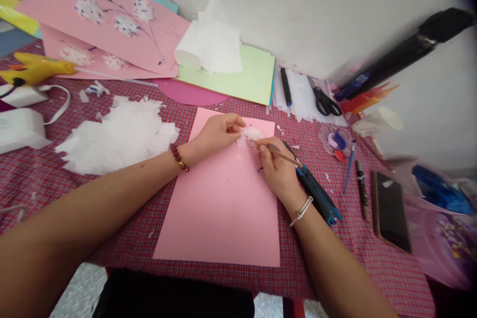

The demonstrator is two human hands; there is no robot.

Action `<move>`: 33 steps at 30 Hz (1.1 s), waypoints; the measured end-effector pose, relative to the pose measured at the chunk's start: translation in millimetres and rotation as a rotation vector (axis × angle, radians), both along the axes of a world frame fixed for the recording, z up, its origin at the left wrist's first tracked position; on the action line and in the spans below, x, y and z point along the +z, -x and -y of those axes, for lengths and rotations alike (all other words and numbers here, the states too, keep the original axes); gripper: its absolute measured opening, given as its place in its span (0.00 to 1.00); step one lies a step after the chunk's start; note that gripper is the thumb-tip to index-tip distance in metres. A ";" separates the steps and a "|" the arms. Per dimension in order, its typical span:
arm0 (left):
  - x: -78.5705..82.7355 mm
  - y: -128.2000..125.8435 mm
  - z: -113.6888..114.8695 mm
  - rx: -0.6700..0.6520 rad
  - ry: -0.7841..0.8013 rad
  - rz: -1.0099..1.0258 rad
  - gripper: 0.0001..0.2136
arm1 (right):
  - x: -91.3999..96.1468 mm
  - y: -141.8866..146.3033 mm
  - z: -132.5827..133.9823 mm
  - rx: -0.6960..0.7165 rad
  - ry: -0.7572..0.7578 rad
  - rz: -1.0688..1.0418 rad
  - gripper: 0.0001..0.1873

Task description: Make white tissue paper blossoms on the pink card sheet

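A pink sheet of paper point(223, 198) lies on the red checked tablecloth in front of me. Near its top edge sits a small clump of white tissue point(252, 133). My left hand point(218, 131) rests on the sheet with its fingers curled, pinching or pressing the tissue clump. My right hand point(278, 169) is closed round a thin paintbrush point(283, 156), whose tip touches the tissue. A small dark mark shows on the pink sheet beside my right hand.
A pile of torn white tissue point(119, 136) lies left. A yellow glue gun point(35, 67), decorated pink sheets point(108, 20), green paper point(242, 77) and tissue roll point(206, 44) sit behind. Scissors point(323, 99), paint palette point(335, 140), pens, phone point(391, 211) and blue sticks point(318, 191) lie right.
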State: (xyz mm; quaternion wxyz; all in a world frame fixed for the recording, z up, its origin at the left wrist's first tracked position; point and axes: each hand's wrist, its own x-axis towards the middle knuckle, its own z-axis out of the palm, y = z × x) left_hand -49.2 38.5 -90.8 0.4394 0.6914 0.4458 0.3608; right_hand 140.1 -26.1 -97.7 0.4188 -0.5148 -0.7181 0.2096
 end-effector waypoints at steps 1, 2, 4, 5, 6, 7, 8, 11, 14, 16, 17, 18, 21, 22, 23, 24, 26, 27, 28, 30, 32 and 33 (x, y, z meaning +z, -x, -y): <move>0.2 1.5 -0.1 -0.008 0.010 0.002 0.09 | 0.4 -0.7 1.0 -0.025 0.015 -0.048 0.08; 0.6 2.7 -0.1 -0.017 0.013 -0.009 0.08 | 0.8 -1.3 2.1 -0.056 0.026 -0.109 0.08; 1.6 4.5 -0.2 -0.037 -0.018 -0.074 0.08 | 1.6 -2.1 4.3 -0.106 0.031 -0.226 0.09; 2.0 5.1 -0.5 -0.045 -0.060 -0.123 0.08 | 1.8 -2.0 5.1 -0.108 0.032 -0.259 0.09; 2.0 5.6 -0.9 -0.054 -0.120 -0.177 0.09 | 1.9 -1.5 5.5 -0.097 0.035 -0.273 0.09; 1.7 6.0 -1.6 -0.068 -0.188 -0.233 0.09 | 1.8 -0.7 5.6 -0.078 0.041 -0.271 0.09; 1.1 6.4 -2.5 -0.085 -0.255 -0.281 0.10 | 1.6 0.3 5.2 -0.052 0.051 -0.257 0.09; -1.7 7.9 -6.7 -0.109 -0.323 -0.337 0.11 | 0.1 3.5 2.3 -0.004 0.076 -0.186 0.07; -3.0 9.0 -11.4 -0.051 -0.187 -0.233 0.10 | -1.6 4.3 -0.4 -0.024 0.066 -0.148 0.07; -2.3 8.9 -13.8 -0.026 -0.103 -0.137 0.10 | -2.7 3.5 -1.3 -0.053 0.058 -0.171 0.08; -1.7 8.7 -14.6 -0.024 -0.077 -0.098 0.09 | -3.2 2.9 -1.5 -0.062 0.058 -0.187 0.08; -1.3 8.3 -15.3 -0.027 -0.062 -0.069 0.09 | -3.7 2.4 -1.7 -0.065 0.061 -0.201 0.08; -2.1 7.1 -16.5 -0.046 -0.052 -0.042 0.08 | -4.7 1.4 -2.4 -0.063 0.076 -0.207 0.09; -3.1 6.7 -16.7 -0.051 -0.056 -0.046 0.09 | -5.0 1.3 -2.7 -0.069 0.080 -0.199 0.09; -4.2 6.5 -16.8 -0.055 -0.062 -0.053 0.09 | -5.2 1.2 -3.0 -0.075 0.082 -0.190 0.09; -5.1 6.3 -16.8 -0.060 -0.070 -0.058 0.09 | -5.4 1.0 -3.3 -0.081 0.083 -0.180 0.09; -5.3 6.1 -15.6 -0.071 -0.081 -0.049 0.10 | -5.7 0.5 -4.1 -0.086 0.082 -0.158 0.09; -4.4 6.1 -14.5 -0.086 -0.077 -0.038 0.10 | -5.8 0.2 -4.5 -0.086 0.081 -0.147 0.09; -2.8 6.1 -13.0 -0.117 -0.063 -0.026 0.11 | -5.9 -0.2 -4.9 -0.087 0.079 -0.138 0.09; 1.3 5.6 -10.0 -0.215 -0.019 -0.016 0.12 | -6.0 -0.8 -5.5 -0.087 0.080 -0.129 0.09; 3.9 4.0 -8.1 -0.300 0.009 -0.031 0.12 | -5.7 -1.0 -5.5 -0.086 0.088 -0.136 0.09; 4.0 2.6 -8.0 -0.307 0.001 -0.045 0.12 | -5.3 -0.9 -5.2 -0.086 0.090 -0.145 0.09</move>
